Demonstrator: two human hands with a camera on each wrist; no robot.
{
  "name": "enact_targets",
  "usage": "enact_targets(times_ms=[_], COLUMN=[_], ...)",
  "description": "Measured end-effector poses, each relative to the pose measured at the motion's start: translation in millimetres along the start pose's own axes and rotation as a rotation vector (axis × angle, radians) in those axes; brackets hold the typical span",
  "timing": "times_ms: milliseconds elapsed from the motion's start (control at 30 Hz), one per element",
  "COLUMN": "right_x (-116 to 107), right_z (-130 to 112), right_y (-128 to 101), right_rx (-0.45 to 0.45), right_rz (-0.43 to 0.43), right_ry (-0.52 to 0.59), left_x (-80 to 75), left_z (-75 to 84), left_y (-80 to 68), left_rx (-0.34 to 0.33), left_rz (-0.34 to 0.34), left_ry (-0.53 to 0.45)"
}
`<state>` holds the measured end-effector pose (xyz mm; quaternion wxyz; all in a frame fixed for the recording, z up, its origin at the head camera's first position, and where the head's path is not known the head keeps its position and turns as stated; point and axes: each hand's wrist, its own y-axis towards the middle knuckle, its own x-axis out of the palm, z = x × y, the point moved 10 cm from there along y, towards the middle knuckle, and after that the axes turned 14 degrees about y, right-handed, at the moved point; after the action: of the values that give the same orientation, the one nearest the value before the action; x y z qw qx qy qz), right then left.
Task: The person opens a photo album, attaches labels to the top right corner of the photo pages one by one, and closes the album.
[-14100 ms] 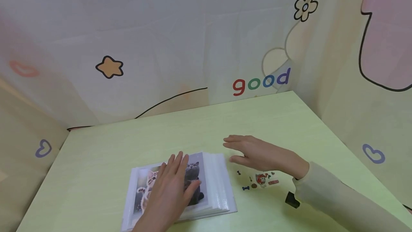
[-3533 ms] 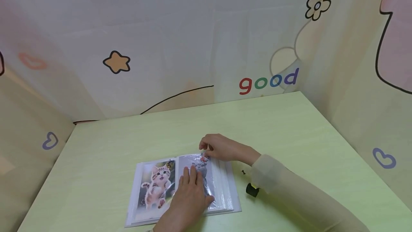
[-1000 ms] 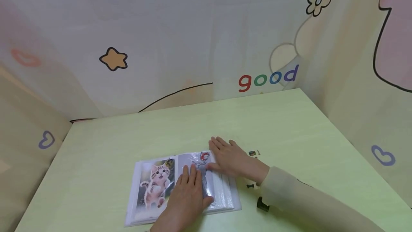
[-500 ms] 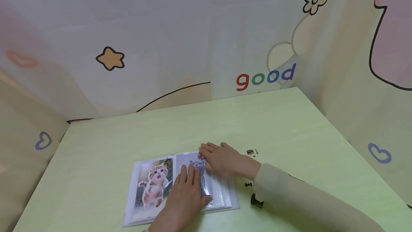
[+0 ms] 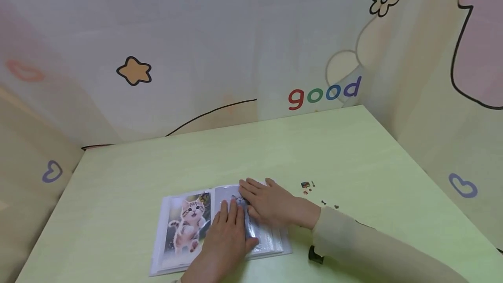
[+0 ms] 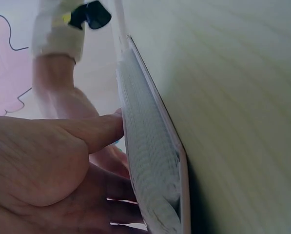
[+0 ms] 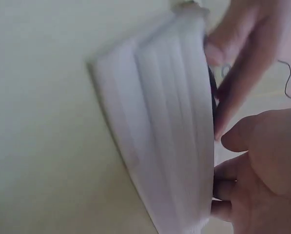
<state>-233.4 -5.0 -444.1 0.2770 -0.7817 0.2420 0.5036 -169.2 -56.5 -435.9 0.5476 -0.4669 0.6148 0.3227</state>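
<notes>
A photo album [image 5: 158,241] lies open on the table, with a striped kitten photo [image 5: 190,226] on its left page and a grey cat photo on its right, mostly covered by hands. My left hand [image 5: 225,241] rests flat on the right page, fingers extended. Over that page's upper right corner my right hand [image 5: 271,202] presses with straight fingers, hiding the sticker there. From the left wrist, the album's thick page edges [image 6: 150,136] show beside my left palm [image 6: 43,170]. The right wrist view has the layered pages [image 7: 174,97] beside my right hand [image 7: 267,156].
Right of the album, several small stickers [image 5: 305,184] are scattered on the pale green table [image 5: 129,174], partly behind the right forearm. A black device [image 5: 315,255] sits under the right sleeve [image 5: 353,235]. Printed curtains [image 5: 204,56] stand behind and at both sides.
Earlier my right hand hovered near the stickers, then pinched a red-and-white one at the right page's top corner. The sticker showed on the page; now my right hand covers it. The left hand stays put lately.
</notes>
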Motion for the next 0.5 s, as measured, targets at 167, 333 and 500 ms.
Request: enact_targets(times_ms=[167, 333, 500], right_x=[-5, -13, -6], right_z=[31, 39, 3], right_y=[15, 8, -14], right_rx=[0.106, 0.132, 0.020], right_rz=[0.003, 0.036, 0.023], right_ry=[0.088, 0.156, 0.085], left_x=[2.1, 3.6, 0.5], left_z=[0.7, 2.1, 1.1], left_y=[1.7, 2.4, 0.9], left_rx=[-0.013, -0.011, 0.004], left_rz=[-0.013, -0.024, -0.004], left_ry=[-0.045, -0.046, 0.008])
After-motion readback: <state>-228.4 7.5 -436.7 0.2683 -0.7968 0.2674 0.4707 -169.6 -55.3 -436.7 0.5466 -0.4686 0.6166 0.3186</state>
